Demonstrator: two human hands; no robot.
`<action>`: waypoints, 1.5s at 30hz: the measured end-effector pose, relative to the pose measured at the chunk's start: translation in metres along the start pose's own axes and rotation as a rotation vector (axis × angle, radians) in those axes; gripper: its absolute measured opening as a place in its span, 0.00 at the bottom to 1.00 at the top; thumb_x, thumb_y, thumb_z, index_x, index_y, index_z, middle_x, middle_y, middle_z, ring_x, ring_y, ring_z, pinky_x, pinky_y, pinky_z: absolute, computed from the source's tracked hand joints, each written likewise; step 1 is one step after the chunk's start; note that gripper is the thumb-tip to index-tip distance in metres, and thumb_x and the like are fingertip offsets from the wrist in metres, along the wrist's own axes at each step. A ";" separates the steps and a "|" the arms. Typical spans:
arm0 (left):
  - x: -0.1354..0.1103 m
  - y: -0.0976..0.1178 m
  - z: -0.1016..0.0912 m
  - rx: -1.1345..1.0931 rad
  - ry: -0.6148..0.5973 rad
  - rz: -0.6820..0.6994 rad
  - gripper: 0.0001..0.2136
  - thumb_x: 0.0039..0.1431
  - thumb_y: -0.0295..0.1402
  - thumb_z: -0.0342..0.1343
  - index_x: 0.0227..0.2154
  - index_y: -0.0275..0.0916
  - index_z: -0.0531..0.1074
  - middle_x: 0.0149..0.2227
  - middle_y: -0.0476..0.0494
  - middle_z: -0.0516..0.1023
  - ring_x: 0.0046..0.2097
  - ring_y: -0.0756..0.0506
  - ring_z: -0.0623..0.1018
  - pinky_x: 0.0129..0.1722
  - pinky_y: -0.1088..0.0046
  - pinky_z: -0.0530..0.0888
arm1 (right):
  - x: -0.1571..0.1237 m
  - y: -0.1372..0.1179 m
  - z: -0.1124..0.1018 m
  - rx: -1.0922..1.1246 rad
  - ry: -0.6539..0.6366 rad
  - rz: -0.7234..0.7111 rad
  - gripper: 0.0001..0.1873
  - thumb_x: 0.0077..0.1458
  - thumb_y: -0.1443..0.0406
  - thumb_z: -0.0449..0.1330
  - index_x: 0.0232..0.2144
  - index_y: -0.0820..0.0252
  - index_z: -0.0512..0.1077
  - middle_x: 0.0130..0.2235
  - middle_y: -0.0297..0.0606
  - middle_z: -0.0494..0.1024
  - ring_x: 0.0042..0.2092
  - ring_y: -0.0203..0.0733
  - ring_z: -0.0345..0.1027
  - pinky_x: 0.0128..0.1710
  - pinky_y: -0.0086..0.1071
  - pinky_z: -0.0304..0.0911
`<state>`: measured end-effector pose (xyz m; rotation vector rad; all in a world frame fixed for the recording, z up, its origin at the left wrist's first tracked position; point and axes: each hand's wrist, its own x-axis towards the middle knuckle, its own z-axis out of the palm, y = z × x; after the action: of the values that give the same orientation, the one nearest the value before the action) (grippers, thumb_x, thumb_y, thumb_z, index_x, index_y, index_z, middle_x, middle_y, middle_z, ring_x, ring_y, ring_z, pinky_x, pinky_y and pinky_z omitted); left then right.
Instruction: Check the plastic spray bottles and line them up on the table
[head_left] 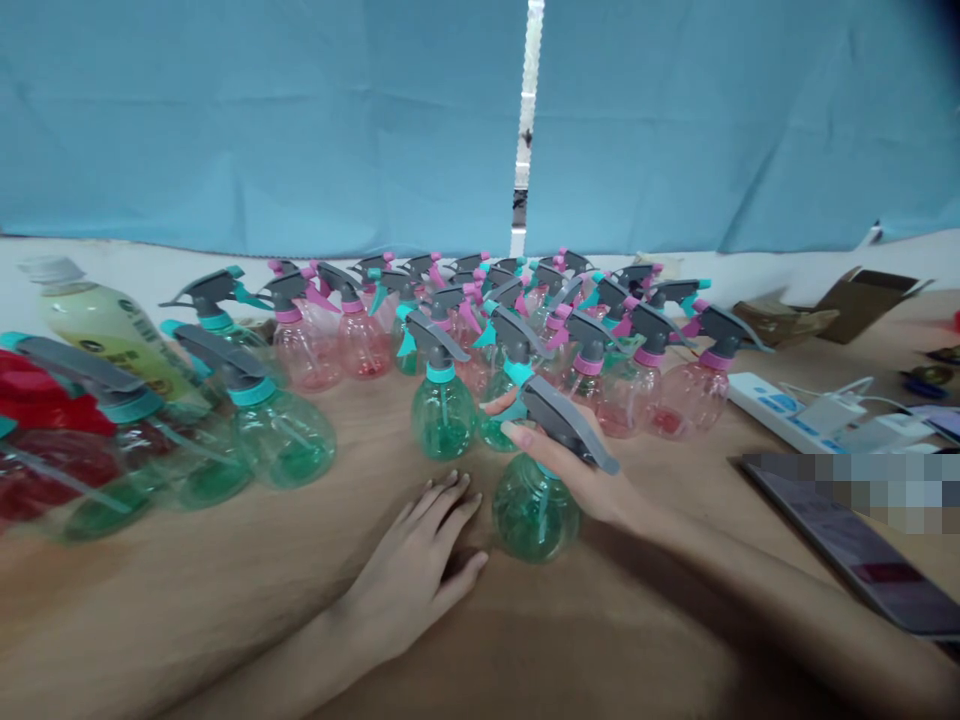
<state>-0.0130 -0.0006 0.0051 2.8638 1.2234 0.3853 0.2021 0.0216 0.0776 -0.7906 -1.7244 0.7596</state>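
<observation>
A green spray bottle [534,512] with a grey trigger head stands on the brown table [225,600] in front of me. My right hand [577,470] grips its neck and trigger head from the right, fingers wrapped round it. To the bottle's left lies my left hand [420,565], flat on the table, fingers stretched out and holding nothing. Just behind stands another green spray bottle [444,405].
Several pink and green spray bottles [600,340] crowd the table's back and left side. A bottle of yellowish liquid [112,335] lies at far left. A white power strip [780,410], a dark tablet [862,545] and cardboard pieces [862,295] sit on the right. A blue curtain [300,120] hangs behind.
</observation>
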 end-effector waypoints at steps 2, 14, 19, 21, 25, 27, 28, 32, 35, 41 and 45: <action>0.000 0.000 0.000 0.000 -0.011 -0.001 0.22 0.65 0.40 0.49 0.58 0.34 0.62 0.62 0.35 0.63 0.62 0.37 0.62 0.59 0.54 0.62 | 0.000 -0.001 0.000 -0.010 0.005 -0.004 0.08 0.58 0.57 0.58 0.37 0.53 0.69 0.38 0.33 0.75 0.40 0.39 0.69 0.45 0.36 0.63; 0.000 0.000 0.001 0.015 0.015 0.014 0.22 0.66 0.42 0.48 0.58 0.34 0.61 0.62 0.36 0.63 0.62 0.38 0.63 0.59 0.56 0.62 | 0.000 -0.003 -0.005 -0.180 0.039 0.030 0.14 0.59 0.53 0.55 0.29 0.54 0.70 0.27 0.31 0.67 0.29 0.35 0.61 0.29 0.29 0.60; 0.000 -0.001 0.003 0.016 0.031 0.019 0.22 0.66 0.42 0.48 0.58 0.35 0.62 0.61 0.37 0.63 0.62 0.38 0.62 0.59 0.56 0.62 | -0.002 0.000 -0.005 -0.268 0.047 0.030 0.17 0.60 0.51 0.52 0.28 0.54 0.70 0.28 0.33 0.68 0.30 0.37 0.61 0.29 0.30 0.59; 0.000 -0.001 0.003 0.011 0.033 0.021 0.22 0.66 0.42 0.48 0.58 0.34 0.61 0.61 0.36 0.63 0.62 0.38 0.62 0.59 0.56 0.62 | -0.003 0.002 -0.005 -0.266 0.060 0.018 0.17 0.60 0.51 0.52 0.28 0.53 0.70 0.27 0.33 0.67 0.29 0.37 0.61 0.28 0.30 0.59; 0.000 -0.001 0.003 0.004 0.030 0.022 0.22 0.66 0.42 0.48 0.58 0.33 0.62 0.61 0.35 0.64 0.62 0.38 0.63 0.58 0.56 0.63 | -0.003 0.003 -0.005 -0.221 0.057 0.007 0.15 0.61 0.52 0.52 0.29 0.53 0.70 0.27 0.32 0.66 0.30 0.37 0.60 0.29 0.31 0.59; 0.000 -0.001 0.003 0.004 0.031 0.024 0.22 0.66 0.42 0.48 0.58 0.33 0.61 0.61 0.35 0.64 0.62 0.38 0.63 0.58 0.56 0.63 | -0.002 0.002 -0.004 -0.161 0.033 0.006 0.13 0.60 0.53 0.53 0.31 0.53 0.70 0.28 0.31 0.67 0.31 0.37 0.62 0.32 0.31 0.61; 0.000 -0.001 0.003 0.006 0.029 0.023 0.22 0.66 0.42 0.48 0.58 0.33 0.61 0.61 0.35 0.63 0.62 0.38 0.63 0.59 0.56 0.63 | -0.002 0.001 -0.004 -0.126 0.024 0.005 0.11 0.60 0.54 0.54 0.32 0.52 0.69 0.29 0.31 0.68 0.31 0.36 0.62 0.34 0.31 0.61; 0.001 -0.001 0.003 0.013 0.025 0.015 0.23 0.66 0.42 0.48 0.58 0.34 0.61 0.61 0.35 0.63 0.62 0.38 0.63 0.59 0.56 0.62 | -0.002 0.002 -0.001 -0.016 0.028 0.025 0.09 0.58 0.56 0.58 0.39 0.52 0.69 0.33 0.31 0.71 0.34 0.36 0.65 0.41 0.33 0.62; 0.001 0.000 0.002 0.016 0.025 0.020 0.23 0.66 0.42 0.48 0.58 0.32 0.61 0.61 0.35 0.63 0.62 0.38 0.63 0.59 0.56 0.62 | -0.002 0.004 0.001 0.046 0.032 0.040 0.10 0.58 0.57 0.58 0.41 0.53 0.69 0.36 0.32 0.73 0.36 0.37 0.67 0.43 0.34 0.62; 0.001 0.000 0.002 0.017 0.028 0.028 0.23 0.66 0.42 0.48 0.58 0.32 0.61 0.61 0.35 0.64 0.62 0.38 0.63 0.59 0.55 0.63 | -0.003 0.003 0.000 0.018 0.037 0.040 0.10 0.58 0.58 0.59 0.41 0.54 0.70 0.38 0.33 0.74 0.39 0.38 0.68 0.43 0.34 0.63; 0.000 -0.001 0.003 0.013 0.036 0.019 0.23 0.66 0.42 0.48 0.58 0.33 0.62 0.62 0.35 0.63 0.62 0.38 0.63 0.58 0.56 0.63 | -0.003 0.002 0.001 0.034 0.037 0.031 0.10 0.58 0.59 0.59 0.41 0.54 0.70 0.39 0.33 0.75 0.39 0.38 0.68 0.43 0.34 0.63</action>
<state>-0.0125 0.0006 0.0018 2.8935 1.2098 0.4323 0.2025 0.0203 0.0742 -0.8050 -1.6654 0.7881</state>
